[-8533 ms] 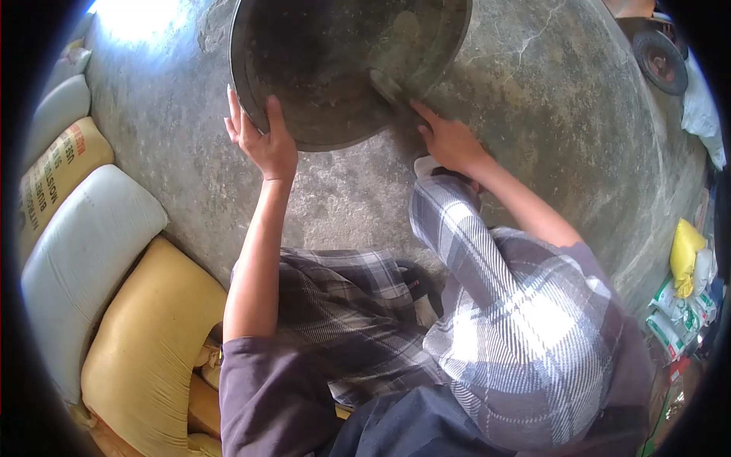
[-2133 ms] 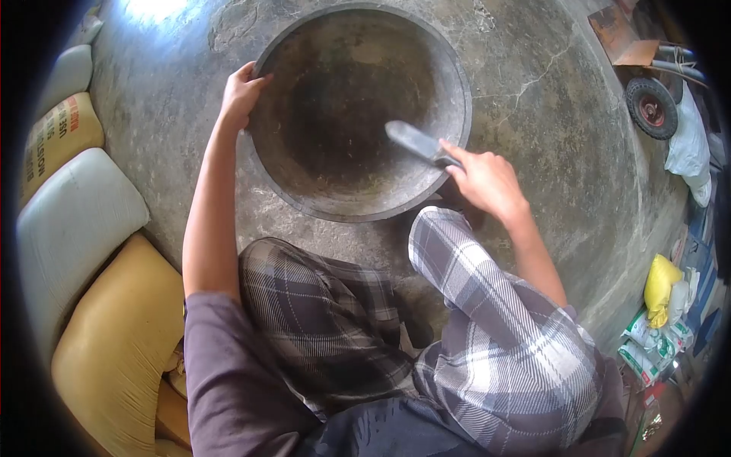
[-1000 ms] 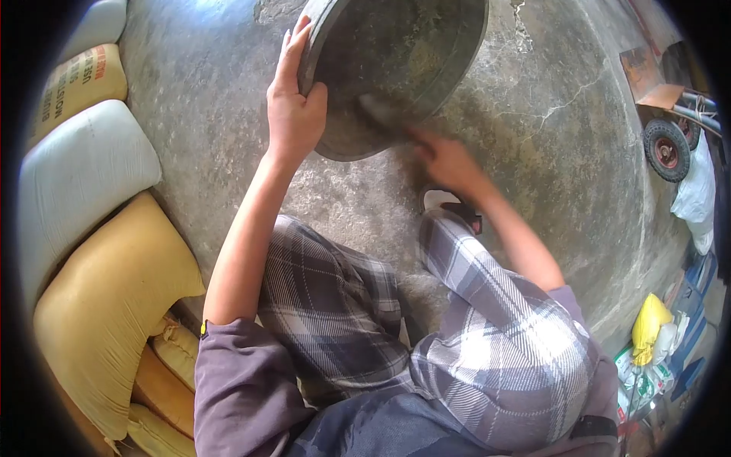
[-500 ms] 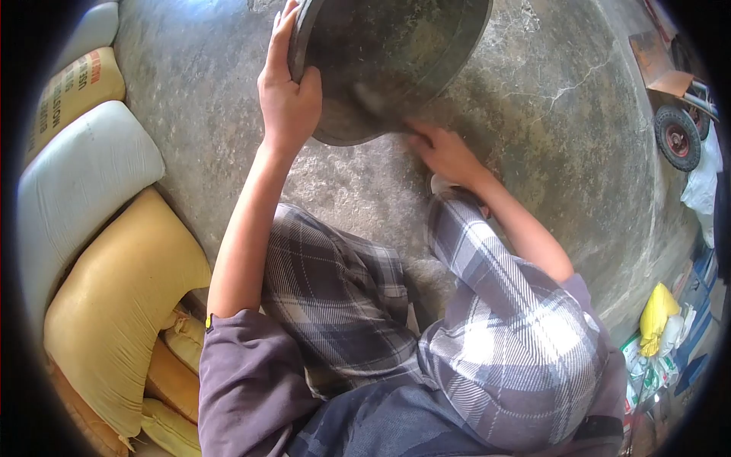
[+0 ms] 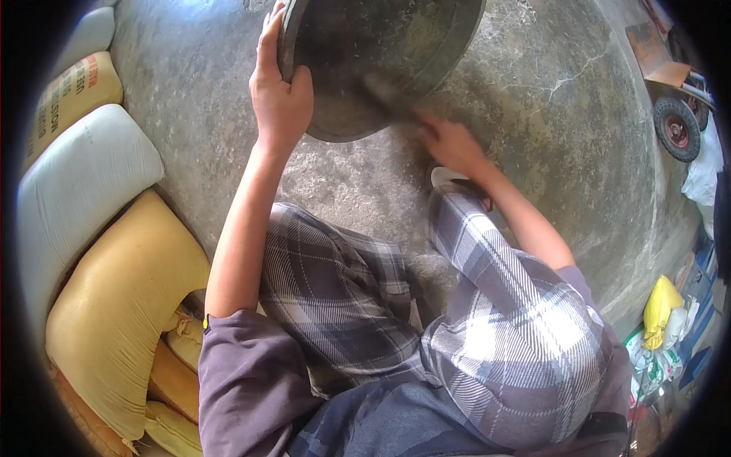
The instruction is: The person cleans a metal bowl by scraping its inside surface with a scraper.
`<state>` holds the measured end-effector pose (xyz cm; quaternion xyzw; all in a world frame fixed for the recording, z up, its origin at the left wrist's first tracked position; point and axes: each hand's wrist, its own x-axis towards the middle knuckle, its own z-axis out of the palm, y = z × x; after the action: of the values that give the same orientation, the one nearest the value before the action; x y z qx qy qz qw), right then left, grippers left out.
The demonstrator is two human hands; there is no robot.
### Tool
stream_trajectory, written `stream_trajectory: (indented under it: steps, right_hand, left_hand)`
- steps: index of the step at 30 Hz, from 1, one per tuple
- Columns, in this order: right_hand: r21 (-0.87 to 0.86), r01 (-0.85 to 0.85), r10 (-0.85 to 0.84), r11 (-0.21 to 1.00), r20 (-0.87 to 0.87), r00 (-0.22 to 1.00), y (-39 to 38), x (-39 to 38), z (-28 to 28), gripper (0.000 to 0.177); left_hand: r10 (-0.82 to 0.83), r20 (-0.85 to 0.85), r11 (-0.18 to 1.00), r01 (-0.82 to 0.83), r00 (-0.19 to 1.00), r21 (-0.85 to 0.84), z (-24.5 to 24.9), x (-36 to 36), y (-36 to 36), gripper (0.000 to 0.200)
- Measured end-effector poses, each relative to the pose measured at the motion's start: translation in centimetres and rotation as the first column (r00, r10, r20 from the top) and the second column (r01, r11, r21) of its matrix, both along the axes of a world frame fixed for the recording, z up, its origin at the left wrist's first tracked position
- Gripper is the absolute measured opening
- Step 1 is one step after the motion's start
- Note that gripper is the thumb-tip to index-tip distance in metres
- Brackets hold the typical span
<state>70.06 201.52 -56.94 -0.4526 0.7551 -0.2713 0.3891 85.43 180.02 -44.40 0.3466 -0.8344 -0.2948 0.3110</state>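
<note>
A large dark round basin (image 5: 358, 114), tipped so that its inside faces me, is at the top of the view; its far edge is cut off. My left hand (image 5: 282, 103) grips the basin's left rim, thumb on the near side and fingers reaching up along the edge. At the basin's lower right, my right hand (image 5: 454, 145) is closed around the end of a short dark tool (image 5: 384, 95). The tool's other end reaches over the basin's inner wall. Motion smears it, so its exact kind cannot be made out.
Stuffed sacks, one yellow (image 5: 122, 297) and one white (image 5: 91, 164), line the left side. To the right stand a wheeled cart with a black tyre (image 5: 676, 129) and a yellow bag (image 5: 661, 308) among plastic bags. The concrete floor (image 5: 563, 152) is cracked.
The basin and my left hand have shifted slightly left. My right hand and the tool have moved a little to the right and down.
</note>
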Motion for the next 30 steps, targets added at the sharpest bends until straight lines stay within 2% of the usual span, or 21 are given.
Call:
stream_trajectory:
  steps: [1,2,4,6,7,9,10,12,14,15,17,19,21,22,24,25,27,29,30]
  right_hand:
    - [0.159,0.071,-0.053,0.985,-0.116,0.992,0.3,-1.1,0.2,0.044]
    - [0.159,0.067,-0.049,0.985,-0.115,0.992,-0.1,-1.6,0.8,0.044]
    - [0.189,0.171,-0.16,0.967,-0.073,0.984,-0.4,-2.2,2.0,0.045]
    - [-0.105,-0.027,0.055,0.994,0.28,0.958,-1.5,2.2,2.1,0.046]
    - [-0.102,-0.027,0.054,0.994,0.272,0.961,-2.0,3.0,4.0,0.046]
    - [0.043,-0.018,-0.004,0.999,0.467,0.884,-2.8,3.4,8.3,0.047]
    - [0.048,-0.017,-0.007,0.999,0.468,0.884,-1.5,3.1,5.6,0.047]
    - [-0.081,0.0,0.021,0.997,0.261,0.965,1.7,0.1,-3.0,0.047]
    - [0.004,0.109,-0.109,0.994,0.117,0.987,3.5,-4.8,-5.3,0.045]
    - [0.004,0.098,-0.098,0.995,0.12,0.988,2.4,-5.2,-3.1,0.045]
    - [0.383,0.096,-0.05,0.919,-0.13,0.99,-0.5,-4.5,4.2,0.046]
    - [0.455,-0.053,0.091,0.889,-0.062,0.994,-2.0,-0.9,4.7,0.047]
    - [0.262,-0.164,0.103,0.951,0.234,0.967,-2.0,3.7,7.9,0.048]
    - [0.264,-0.166,0.105,0.95,0.232,0.967,-2.0,3.5,8.2,0.048]
    - [-0.004,-0.123,0.116,0.992,0.359,0.926,-1.5,3.1,8.5,0.046]
    - [0.028,-0.115,0.092,0.993,0.424,0.901,-1.1,2.1,6.5,0.046]
    - [0.008,-0.079,0.078,0.997,0.117,0.99,1.5,0.6,0.7,0.046]
    - [0.175,0.051,-0.01,0.983,-0.231,0.973,2.5,-2.8,-0.6,0.045]
    - [0.175,0.045,-0.002,0.984,-0.235,0.972,1.7,-3.4,0.2,0.045]
  left_hand:
    - [-0.001,0.001,1.0,0.001,1.0,0.001,-0.1,0.0,-0.1,0.065]
    - [-0.016,-0.022,1.0,0.016,1.0,0.01,-0.2,0.1,-0.3,0.065]
    - [-0.033,-0.037,0.999,0.033,0.999,0.025,-0.3,0.3,-0.1,0.064]
    - [0.008,0.029,1.0,-0.007,1.0,-0.025,-0.1,-0.4,0.0,0.064]
    - [0.008,0.021,1.0,-0.008,1.0,-0.022,-0.3,-0.3,-0.3,0.064]
    - [-0.01,-0.041,0.999,0.011,0.999,0.035,-0.5,0.3,-0.7,0.064]
    - [-0.011,-0.04,0.999,0.013,0.999,0.04,-0.9,0.4,-0.4,0.064]
    - [0.036,0.011,0.999,-0.036,0.999,0.018,-0.2,0.0,0.4,0.064]
    - [0.047,0.026,0.996,-0.049,0.999,0.071,-0.1,0.3,0.3,0.064]
    - [0.051,0.004,0.996,-0.051,0.999,0.076,-0.3,0.4,0.0,0.064]
    - [0.032,-0.009,0.995,-0.03,0.999,0.094,-0.6,0.3,0.0,0.064]
    - [0.012,0.012,0.999,-0.011,1.0,-0.047,-0.5,-0.1,0.0,0.065]
    - [0.019,0.0,0.999,-0.019,1.0,-0.045,-0.4,-0.1,-0.3,0.066]
    - [0.018,-0.002,0.999,-0.018,1.0,-0.041,-0.5,0.0,-0.3,0.066]
    - [0.017,0.003,0.999,-0.017,1.0,-0.033,-0.4,0.2,-0.1,0.066]
    - [0.015,0.004,0.999,-0.015,1.0,-0.032,-0.3,0.1,-0.2,0.066]
    - [-0.013,-0.014,0.995,0.012,1.0,-0.096,-1.1,0.7,-0.5,0.066]
    - [-0.034,-0.033,0.988,0.029,0.999,-0.155,-1.4,0.9,-0.7,0.066]
    - [-0.026,-0.031,0.992,0.022,0.999,-0.124,-1.3,0.9,-0.7,0.066]
